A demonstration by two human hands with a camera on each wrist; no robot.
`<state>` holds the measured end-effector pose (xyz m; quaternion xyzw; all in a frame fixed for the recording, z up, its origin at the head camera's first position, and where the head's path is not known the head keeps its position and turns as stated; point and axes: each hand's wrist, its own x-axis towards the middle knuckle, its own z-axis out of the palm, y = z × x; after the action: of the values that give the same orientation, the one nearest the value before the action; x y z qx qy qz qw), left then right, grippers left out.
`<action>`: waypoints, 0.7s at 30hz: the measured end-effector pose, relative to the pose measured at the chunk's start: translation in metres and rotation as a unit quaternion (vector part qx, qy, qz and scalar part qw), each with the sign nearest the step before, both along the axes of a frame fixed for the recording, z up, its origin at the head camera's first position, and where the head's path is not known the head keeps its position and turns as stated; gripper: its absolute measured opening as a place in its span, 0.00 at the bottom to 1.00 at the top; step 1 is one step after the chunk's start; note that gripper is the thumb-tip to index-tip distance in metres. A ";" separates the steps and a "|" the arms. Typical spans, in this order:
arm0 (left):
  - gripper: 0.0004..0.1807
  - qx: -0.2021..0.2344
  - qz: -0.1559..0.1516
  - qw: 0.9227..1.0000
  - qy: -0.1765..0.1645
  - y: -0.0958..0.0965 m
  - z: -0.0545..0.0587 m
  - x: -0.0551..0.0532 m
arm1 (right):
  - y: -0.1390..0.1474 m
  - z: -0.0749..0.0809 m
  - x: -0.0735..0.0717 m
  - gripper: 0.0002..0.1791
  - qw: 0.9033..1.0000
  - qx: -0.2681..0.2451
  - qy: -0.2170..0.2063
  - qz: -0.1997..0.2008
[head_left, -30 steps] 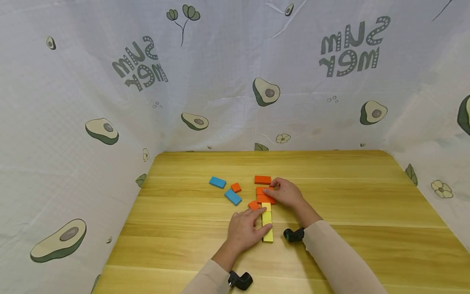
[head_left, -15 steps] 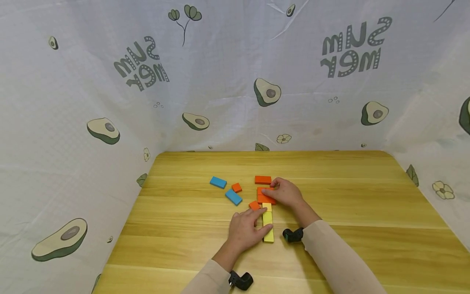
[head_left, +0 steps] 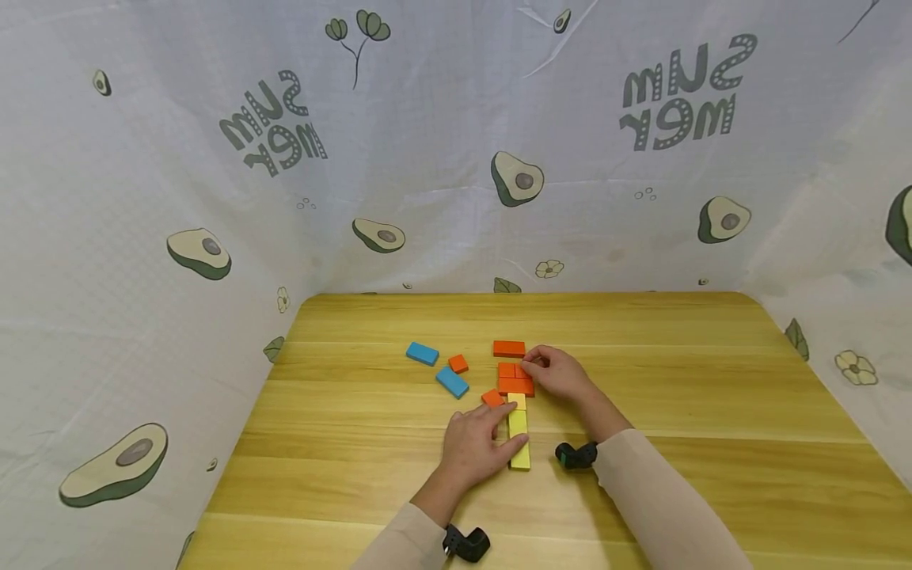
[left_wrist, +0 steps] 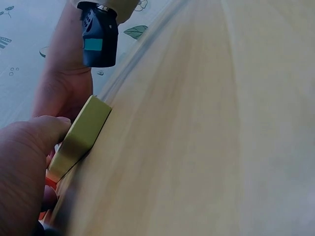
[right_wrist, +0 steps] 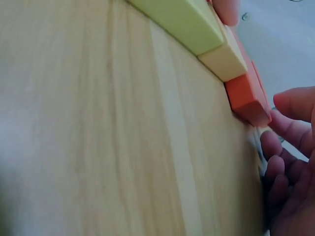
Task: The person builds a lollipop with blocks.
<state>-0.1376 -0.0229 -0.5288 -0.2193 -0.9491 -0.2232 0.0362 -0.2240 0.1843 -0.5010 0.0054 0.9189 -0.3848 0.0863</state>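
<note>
My left hand (head_left: 473,447) rests beside a column of flat blocks, its index fingertip on the small pale-yellow block (head_left: 516,401) and its thumb on the yellow block (head_left: 521,457). Past the column's far end lies a long orange block (head_left: 509,387), with two small orange blocks (head_left: 507,370) side by side behind it. My right hand (head_left: 563,376) is at the right edge of these, thumb and fingertips close to the right-hand one. In the right wrist view, nothing shows between the thumb and fingers of the right hand (right_wrist: 295,162).
Behind the orange group is a separate red-orange block (head_left: 509,349). To the left lie two blue blocks (head_left: 423,354) and a small orange block (head_left: 458,363). Another small orange block (head_left: 492,398) sits by the left fingertips. A patterned cloth (head_left: 442,158) surrounds the wooden table (head_left: 342,475).
My right hand has drawn back slightly to the right, its thumb leaving the top of the orange blocks, so the seam between the two small ones shows. The left hand stays put.
</note>
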 end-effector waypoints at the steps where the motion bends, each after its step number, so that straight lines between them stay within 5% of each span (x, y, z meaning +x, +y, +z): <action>1: 0.30 -0.001 0.000 1.000 -0.002 0.000 0.000 0.000 | 0.001 -0.001 0.001 0.16 1.000 -0.005 0.002 -0.001; 10: 0.31 -0.004 0.000 1.000 -0.009 0.000 -0.001 0.000 | 0.017 -0.005 0.007 0.16 0.998 -0.058 0.029 0.025; 21: 0.31 -0.005 -0.003 1.000 0.001 0.001 0.000 0.000 | 0.018 -0.010 0.009 0.16 0.996 -0.064 0.042 0.038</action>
<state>-0.1376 -0.0222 -0.5292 -0.2227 -0.9495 -0.2181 0.0354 -0.2146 0.2024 -0.5113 -0.0508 0.8950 -0.4388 0.0619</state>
